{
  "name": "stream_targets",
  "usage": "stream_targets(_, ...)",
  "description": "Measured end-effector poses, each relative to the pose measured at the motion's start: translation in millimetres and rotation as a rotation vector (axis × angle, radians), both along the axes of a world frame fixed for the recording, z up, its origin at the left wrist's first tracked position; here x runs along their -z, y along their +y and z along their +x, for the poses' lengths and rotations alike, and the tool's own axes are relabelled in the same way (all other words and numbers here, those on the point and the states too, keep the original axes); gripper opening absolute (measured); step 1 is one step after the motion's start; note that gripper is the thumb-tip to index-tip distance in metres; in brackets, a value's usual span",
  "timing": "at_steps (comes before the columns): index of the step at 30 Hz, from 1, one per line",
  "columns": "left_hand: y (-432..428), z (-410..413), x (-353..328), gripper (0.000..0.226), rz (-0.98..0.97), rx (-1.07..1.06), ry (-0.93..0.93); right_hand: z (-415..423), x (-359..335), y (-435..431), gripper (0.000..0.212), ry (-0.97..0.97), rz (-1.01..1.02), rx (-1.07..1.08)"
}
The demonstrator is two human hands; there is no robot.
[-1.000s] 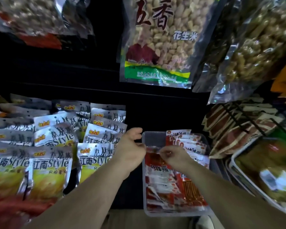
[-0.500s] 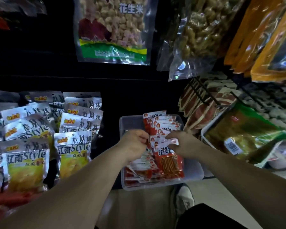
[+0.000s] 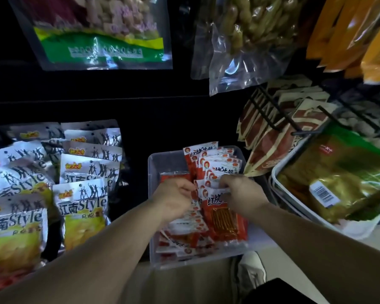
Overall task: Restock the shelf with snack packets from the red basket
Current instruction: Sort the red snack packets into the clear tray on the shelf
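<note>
Still, both hands work in the clear plastic bin (image 3: 154,163), barely shifted from half a second ago. The right hand (image 3: 241,194) curls its fingers over the top edge of the front upright red snack packets (image 3: 226,220). The left hand (image 3: 173,198) is curled at their side and covers its own fingertips, so I cannot tell what it pinches. Silver-and-yellow pouches (image 3: 79,207) lie to the left, a white tray (image 3: 355,230) of gold-green packs sits to the right, and a peanut bag (image 3: 97,40) hangs above.

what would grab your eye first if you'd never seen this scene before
The left hand and right hand meet over red packets packed in a clear bin at centre. Silver-and-yellow packets crowd the left side, and a big peanut bag hangs above.
</note>
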State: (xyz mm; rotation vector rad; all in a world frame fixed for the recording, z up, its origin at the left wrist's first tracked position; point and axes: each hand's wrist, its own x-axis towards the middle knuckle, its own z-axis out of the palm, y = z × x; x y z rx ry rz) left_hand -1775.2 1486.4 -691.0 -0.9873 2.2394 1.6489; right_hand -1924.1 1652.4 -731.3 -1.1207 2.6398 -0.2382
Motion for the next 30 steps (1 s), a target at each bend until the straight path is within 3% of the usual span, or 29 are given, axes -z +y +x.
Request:
stream_targets(2, 0, 1, -3, 0.046, 0.014, -0.008, 0.013, 1, -5, 4, 0.007, 0.041, -0.099, 0.006)
stream_targets(4, 3, 2, -9, 0.042, 0.012, -0.009, 0.037, 2, -16, 9, 0.010, 0.075, -0.185, -0.014)
stream_targets(6, 6, 3, -14, 0.038, 0.010, -0.015, 0.112, 5, -37, 11, 0.023, -0.082, -0.263, -0.011)
stream_targets(9, 15, 6, -28, 0.053, 0.098, 0.041, 0.214, 12, -78, 11, 0.023, -0.427, -0.375, 0.076)
stream_targets(12, 24, 11, -47, 0.038, 0.153, 0.064, 0.283, 28, -122, 15, 0.022, -0.520, -0.573, 0.229)
stream_targets(15, 29, 18, -66, 0.027, 0.201, 0.033, 0.380, 49, -158, 30, 0.035, -0.622, -0.804, 0.426)
stream_targets(18, 33, 27, -90, 0.034, 0.275, -0.024, 0.486, 75, -184, 48, 0.037, -0.754, -0.867, 0.493)
stream_targets(21, 45, 31, -114, 0.045, 0.303, -0.135, 0.581, 98, -197, 57, 0.044, -0.696, -1.017, 0.515)
stream_targets(24, 56, 36, -131, 0.040, 0.271, -0.087, 0.603, 107, -202, 60, 0.045, -0.544, -1.058, 0.538)
stream_targets(27, 62, 49, -138, 0.045, 0.249, 0.031, 0.557, 110, -197, 61, 0.034, -0.732, -0.963, 0.451)
stream_targets(30, 69, 61, -139, 0.059, 0.279, 0.022, 0.555, 108, -195, 62, 0.039, -0.888, -0.870, 0.431)
